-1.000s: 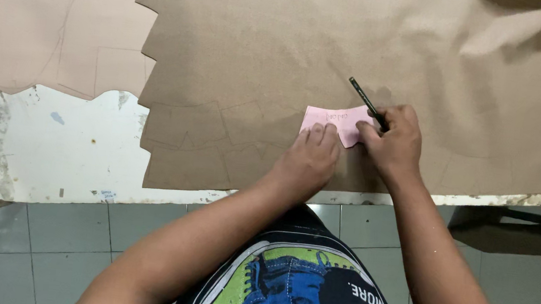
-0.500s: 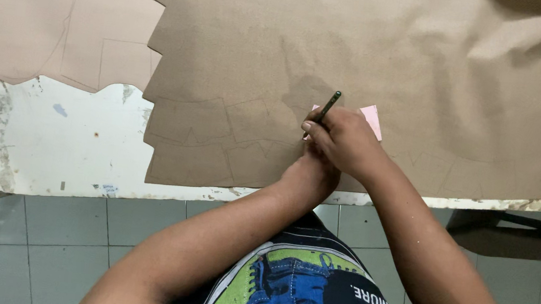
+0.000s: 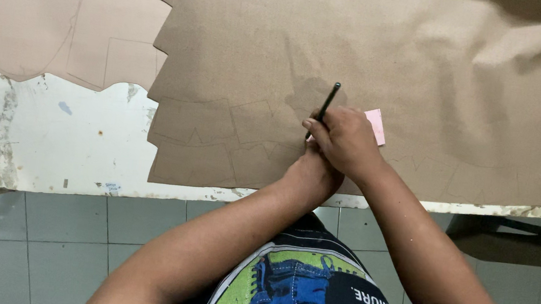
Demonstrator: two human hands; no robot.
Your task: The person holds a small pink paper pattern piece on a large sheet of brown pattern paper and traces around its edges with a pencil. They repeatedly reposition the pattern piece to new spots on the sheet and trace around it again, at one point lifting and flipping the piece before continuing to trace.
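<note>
At the bottom of the frame the person's printed shirt (image 3: 308,299) and both forearms run up over the grey tiled floor (image 3: 36,241) toward the edge of the worn white table (image 3: 41,139). Just past that edge, in the middle of the frame, the left hand (image 3: 312,177) lies mostly under the right one, so what it grips, if anything, cannot be told. The right hand (image 3: 346,140) is closed around a dark pencil (image 3: 324,107), fingers pinched low on the shaft. By the look of it the step in hand is tracing around the small pink card (image 3: 377,125), which peeks out to the upper right of the knuckles and lies flat on the big brown paper sheet (image 3: 376,55). The next stroke calls for the card pinned firmly so it cannot slip. The pencil's long axis runs lower left to upper right, tip down at the paper, blunt end toward the frame's top. Faint zigzag outlines mark the sheet to the left; a second, paler sheet (image 3: 49,4) fills the upper left
</note>
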